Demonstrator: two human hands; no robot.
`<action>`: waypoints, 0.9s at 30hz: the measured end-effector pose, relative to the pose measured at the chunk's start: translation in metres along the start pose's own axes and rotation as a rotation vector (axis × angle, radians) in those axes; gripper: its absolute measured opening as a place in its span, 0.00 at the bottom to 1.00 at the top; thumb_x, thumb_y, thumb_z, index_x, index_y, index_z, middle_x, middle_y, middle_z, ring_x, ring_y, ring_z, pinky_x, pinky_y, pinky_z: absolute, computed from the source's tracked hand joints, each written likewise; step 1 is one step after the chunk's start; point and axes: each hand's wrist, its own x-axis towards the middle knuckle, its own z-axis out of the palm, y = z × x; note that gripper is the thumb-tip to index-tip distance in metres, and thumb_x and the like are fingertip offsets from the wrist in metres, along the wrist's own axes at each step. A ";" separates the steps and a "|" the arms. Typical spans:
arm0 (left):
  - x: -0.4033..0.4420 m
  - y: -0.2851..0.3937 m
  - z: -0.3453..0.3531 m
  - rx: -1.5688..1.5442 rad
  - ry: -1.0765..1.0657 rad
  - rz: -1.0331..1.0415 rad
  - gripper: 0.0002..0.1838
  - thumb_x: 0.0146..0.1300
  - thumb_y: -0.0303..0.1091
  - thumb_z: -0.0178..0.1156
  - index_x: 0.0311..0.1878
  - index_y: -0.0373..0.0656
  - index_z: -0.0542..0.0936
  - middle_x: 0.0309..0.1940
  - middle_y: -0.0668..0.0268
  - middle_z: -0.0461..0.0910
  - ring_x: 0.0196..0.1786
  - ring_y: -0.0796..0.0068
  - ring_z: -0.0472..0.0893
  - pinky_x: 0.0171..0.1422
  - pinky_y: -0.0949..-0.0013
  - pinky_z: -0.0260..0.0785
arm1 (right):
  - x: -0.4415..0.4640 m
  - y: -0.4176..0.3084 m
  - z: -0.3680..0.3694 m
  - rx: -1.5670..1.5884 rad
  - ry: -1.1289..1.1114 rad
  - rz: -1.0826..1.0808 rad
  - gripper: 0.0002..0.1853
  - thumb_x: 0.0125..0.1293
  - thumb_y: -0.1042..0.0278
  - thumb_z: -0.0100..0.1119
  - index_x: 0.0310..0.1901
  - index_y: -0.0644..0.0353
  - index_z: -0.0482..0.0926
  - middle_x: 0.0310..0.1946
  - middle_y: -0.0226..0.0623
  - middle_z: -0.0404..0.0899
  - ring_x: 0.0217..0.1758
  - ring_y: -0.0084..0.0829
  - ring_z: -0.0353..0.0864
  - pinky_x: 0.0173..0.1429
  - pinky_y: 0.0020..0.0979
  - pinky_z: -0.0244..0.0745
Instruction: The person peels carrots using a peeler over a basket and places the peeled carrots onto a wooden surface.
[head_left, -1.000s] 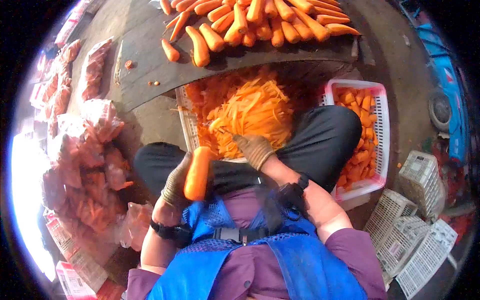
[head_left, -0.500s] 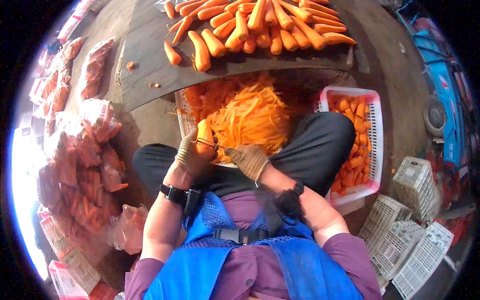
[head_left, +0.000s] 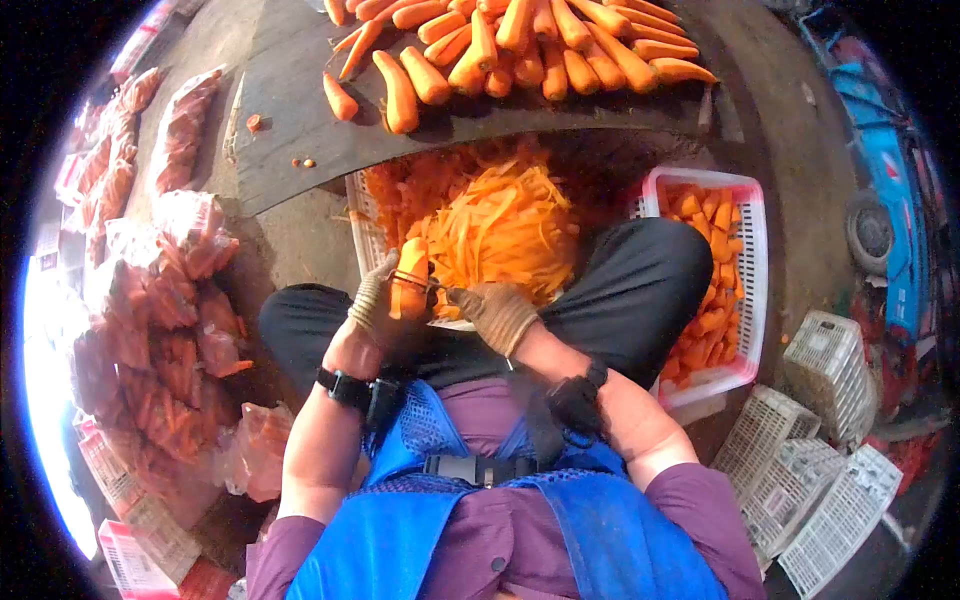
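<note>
Loose peelings (head_left: 515, 235) heap up between the knees (head_left: 655, 265) and cut pieces (head_left: 712, 300) lie in the crate (head_left: 755, 285) on the right, but many whole carrots (head_left: 540, 45) lie uncut on the far counter (head_left: 300, 165). Left of centre, the left hand (head_left: 370, 300) has its grip closed around a single carrot (head_left: 412, 265); the right hand (head_left: 498, 315) is clamped on a peeler (head_left: 432, 285) set across it

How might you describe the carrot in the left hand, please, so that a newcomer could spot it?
Start at the big heap of orange peelings near the middle. At its near left edge, the gloved left hand holds the carrot. Unlike the carrots piled on the dark surface, it is hand-held, with a thin dark tool across it.
</note>
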 end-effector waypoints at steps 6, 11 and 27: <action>-0.065 -0.010 0.035 0.003 0.086 0.035 0.17 0.62 0.46 0.49 0.43 0.41 0.72 0.30 0.63 0.75 0.30 0.70 0.75 0.34 0.71 0.70 | 0.014 0.032 0.012 0.038 0.062 0.265 0.29 0.62 0.42 0.40 0.23 0.63 0.75 0.19 0.51 0.72 0.25 0.48 0.73 0.28 0.40 0.65; -0.064 -0.004 0.010 -0.029 -0.050 0.086 0.20 0.60 0.46 0.52 0.45 0.39 0.71 0.29 0.61 0.74 0.29 0.69 0.74 0.36 0.69 0.71 | 0.016 0.020 0.007 0.055 0.073 0.204 0.31 0.60 0.40 0.41 0.24 0.66 0.75 0.20 0.55 0.71 0.26 0.52 0.72 0.29 0.41 0.65; 0.000 0.004 0.000 -0.077 -0.058 0.038 0.21 0.60 0.50 0.51 0.45 0.41 0.72 0.31 0.63 0.77 0.30 0.69 0.78 0.34 0.69 0.74 | 0.002 0.008 0.006 0.175 -0.071 0.030 0.31 0.61 0.38 0.40 0.20 0.62 0.74 0.15 0.44 0.69 0.20 0.40 0.70 0.28 0.35 0.64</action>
